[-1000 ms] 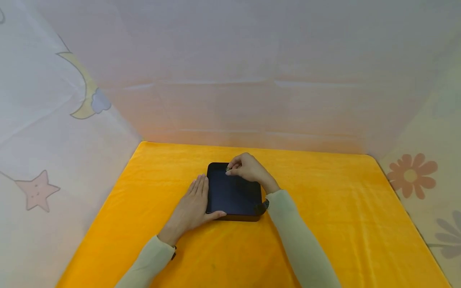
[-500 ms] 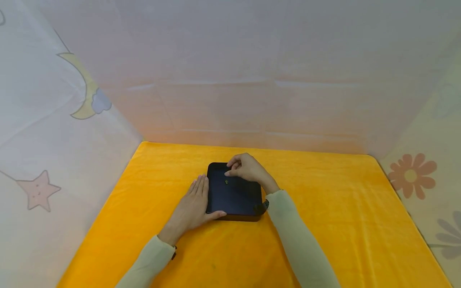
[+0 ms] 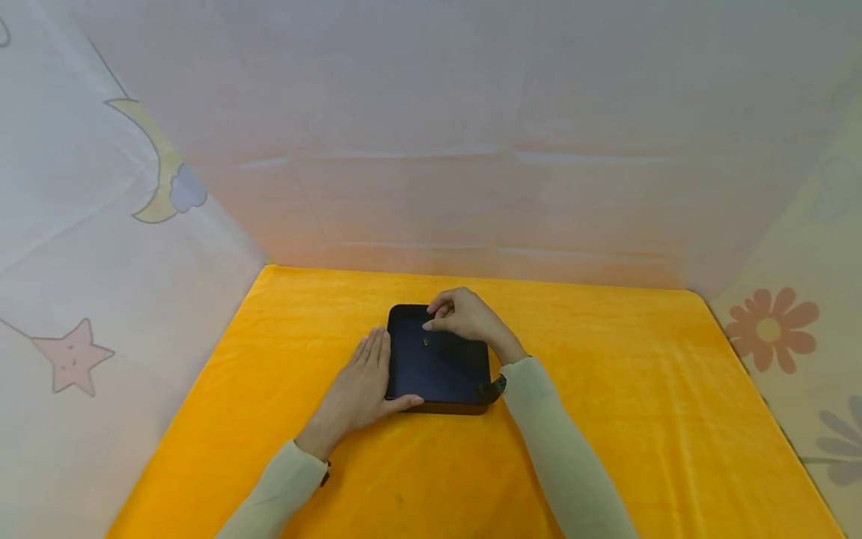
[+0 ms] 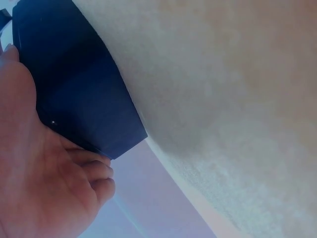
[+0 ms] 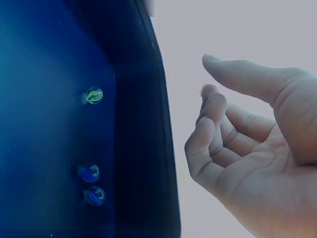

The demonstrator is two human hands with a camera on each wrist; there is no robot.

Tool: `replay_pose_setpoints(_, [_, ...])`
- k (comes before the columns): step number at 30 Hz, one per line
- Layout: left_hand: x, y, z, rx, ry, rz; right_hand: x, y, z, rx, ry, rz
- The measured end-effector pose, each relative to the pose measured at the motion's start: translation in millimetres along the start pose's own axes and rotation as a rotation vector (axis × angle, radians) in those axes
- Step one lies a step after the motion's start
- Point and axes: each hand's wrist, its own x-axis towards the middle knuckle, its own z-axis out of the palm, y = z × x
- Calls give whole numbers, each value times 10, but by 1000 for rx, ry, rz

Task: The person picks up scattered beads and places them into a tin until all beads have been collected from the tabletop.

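A shallow black box lies on the yellow cloth. Against its left side rests my left hand, fingers straight, with the thumb along the front edge. Over the far part of the box hovers my right hand; its fingers are loosely bent, the thumb stands apart, and nothing is between them. Just below the thumb tip, a small marble sits on the box floor. The right wrist view shows it as a clear marble with a yellow-green swirl, apart from two blue-swirled marbles inside the same box.
A yellow cloth covers the table around the box. Pale printed sheets stand as walls at the back and on both sides, with a star on the left and a flower on the right.
A second ago my right fingers pinched the yellow-green marble; they let it go, and it dropped to the box floor. My right hand has since shifted very slightly right. My left hand stays put.
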Motion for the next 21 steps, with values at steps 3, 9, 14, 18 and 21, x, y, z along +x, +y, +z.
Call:
replay_pose_setpoints(3, [3,2,4,-7,-1,-2,-15,4,-13,-6,-1,4])
replay_pose_setpoints(9, [2,7,3,12,9,0,-76,5,-60,-14,6,-4])
replay_pose_setpoints(14, [-5,24,-11,11,11,-2,-139,19,-107,-21,12,-12])
replay_pose_setpoints(18, [-4,37,-19,7,7,-1,-196,49,-135,-27,22,-20])
replay_pose_setpoints(21, [-1,43,-14,6,7,-5,-232,88,-157,-31,29,-22])
